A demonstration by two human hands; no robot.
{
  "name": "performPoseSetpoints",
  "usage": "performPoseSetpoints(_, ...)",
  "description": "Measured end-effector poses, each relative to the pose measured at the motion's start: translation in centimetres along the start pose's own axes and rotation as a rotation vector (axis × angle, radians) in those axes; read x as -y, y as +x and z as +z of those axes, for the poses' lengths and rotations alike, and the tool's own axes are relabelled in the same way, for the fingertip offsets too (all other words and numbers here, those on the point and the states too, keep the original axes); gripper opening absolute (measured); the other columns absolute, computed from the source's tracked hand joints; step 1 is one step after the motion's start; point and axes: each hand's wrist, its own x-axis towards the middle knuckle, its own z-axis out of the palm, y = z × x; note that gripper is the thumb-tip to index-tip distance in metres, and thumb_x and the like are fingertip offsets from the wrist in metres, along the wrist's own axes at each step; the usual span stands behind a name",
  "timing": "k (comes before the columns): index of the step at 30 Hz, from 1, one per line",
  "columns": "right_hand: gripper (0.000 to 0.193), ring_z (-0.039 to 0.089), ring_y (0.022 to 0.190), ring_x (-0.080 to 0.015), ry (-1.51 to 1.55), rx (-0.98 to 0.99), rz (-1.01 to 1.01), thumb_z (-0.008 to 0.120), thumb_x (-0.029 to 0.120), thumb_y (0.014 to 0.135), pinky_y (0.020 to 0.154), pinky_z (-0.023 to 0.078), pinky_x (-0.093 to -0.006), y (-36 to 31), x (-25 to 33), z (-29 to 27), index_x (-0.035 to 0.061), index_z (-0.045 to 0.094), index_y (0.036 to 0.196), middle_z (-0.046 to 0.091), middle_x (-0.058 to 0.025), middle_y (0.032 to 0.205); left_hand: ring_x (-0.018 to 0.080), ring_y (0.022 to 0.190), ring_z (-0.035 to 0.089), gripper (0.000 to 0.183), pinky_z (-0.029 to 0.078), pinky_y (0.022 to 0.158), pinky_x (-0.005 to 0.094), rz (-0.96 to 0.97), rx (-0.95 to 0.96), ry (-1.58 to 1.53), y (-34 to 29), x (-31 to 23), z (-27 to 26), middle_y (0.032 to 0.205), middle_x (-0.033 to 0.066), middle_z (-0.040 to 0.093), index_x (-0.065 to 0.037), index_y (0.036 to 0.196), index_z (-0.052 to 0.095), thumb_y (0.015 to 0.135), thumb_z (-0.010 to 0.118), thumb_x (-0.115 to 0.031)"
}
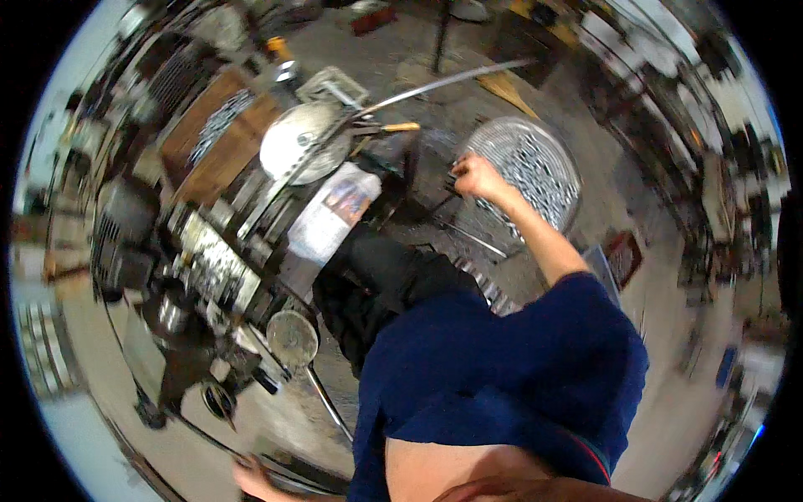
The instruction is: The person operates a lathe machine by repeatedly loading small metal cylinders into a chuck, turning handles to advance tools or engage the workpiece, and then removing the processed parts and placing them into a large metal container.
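My right hand (478, 175) reaches forward to the left edge of a round basket (577, 180) holding many small shiny metal pieces (535, 176). Its fingers are curled closed beside something small and dark that I cannot make out. Low on the left, my left hand (250, 476) is beside a long dark rod (205, 441); blur hides whether its fingers grip it. Between the hands, a clear plastic bag (335, 213) with a printed patch lies on the bench by my dark trousers. Beyond it sits a round whitish disc (293, 138), crossed by a long metal bar (443, 88).
A wooden box (251, 138) with more metal pieces stands far left. Machinery with a motor (125, 209) fills the left side, near a small round dish (293, 339). A yellow-handled tool (400, 127) lies past the bench; a broom (508, 90) rests on the floor.
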Motion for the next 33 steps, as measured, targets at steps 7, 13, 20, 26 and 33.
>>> performPoseSetpoints(7, 0.048, 0.052, 0.103, -0.0362, 0.449, 0.261, -0.979, 0.062, 0.010, 0.056, 0.086, 0.045, -0.0388, -0.9, 26.8, 2.9, -0.0005, 0.059, 0.102, 0.048, -0.0202, 0.116, 0.0238, 0.087, 0.064, 0.039, 0.048, 0.077, 0.0324, 0.056, 0.227, -0.993, 11.8, -21.8, -11.7, 0.097, 0.0171, 0.065, 0.003, 0.109, 0.059, 0.083, 0.062, -0.026)
performPoseSetpoints(13, 0.046, 0.054, 0.094, -0.0366, 0.551, 0.426, -1.286, 0.058, 0.014, 0.057, 0.082, 0.046, -0.0395, -3.6, 37.3, 2.2, -0.0039, 0.058, 0.099, 0.047, -0.0214, 0.112, 0.0268, 0.052, 0.055, 0.037, 0.039, 0.050, 0.0378, 0.210, 0.296, -1.195, 11.1, -26.7, -13.5, 0.056, 0.0161, 0.053, -0.001, 0.079, 0.063, 0.088, 0.054, -0.036)
performPoseSetpoints(20, 0.037, 0.058, 0.088, -0.0317, 0.498, 0.451, -1.336, 0.059, 0.008, 0.054, 0.076, 0.049, -0.0371, -2.8, 38.6, 2.6, 0.0010, 0.065, 0.090, 0.058, -0.0172, 0.103, 0.0118, 0.051, 0.051, 0.038, 0.041, 0.050, 0.0286, 0.223, 0.380, -1.481, 10.4, -25.5, -12.2, 0.054, 0.0068, 0.055, 0.002, 0.077, 0.061, 0.091, 0.052, -0.032)
performPoseSetpoints(26, 0.028, 0.057, 0.080, -0.0312, 0.457, 0.557, -1.422, 0.059, 0.015, 0.055, 0.069, 0.048, -0.0387, -1.7, 41.2, 2.4, 0.0042, 0.066, 0.080, 0.060, -0.0121, 0.088, 0.0093, 0.056, 0.052, 0.038, 0.041, 0.052, 0.0260, 0.247, 0.453, -1.580, 10.8, -23.8, -12.8, 0.058, 0.0027, 0.056, 0.001, 0.076, 0.061, 0.092, 0.050, -0.032)
performPoseSetpoints(33, 0.022, 0.058, 0.071, -0.0311, 0.294, 0.771, -1.469, 0.061, 0.017, 0.055, 0.065, 0.047, -0.0402, 1.6, 46.4, 4.2, 0.0055, 0.067, 0.072, 0.060, -0.0125, 0.071, 0.0156, 0.066, 0.057, 0.030, 0.044, 0.059, 0.0309, 0.248, 0.515, -1.319, 11.7, -19.1, -12.3, 0.070, 0.0094, 0.060, 0.000, 0.099, 0.058, 0.087, 0.056, -0.028)
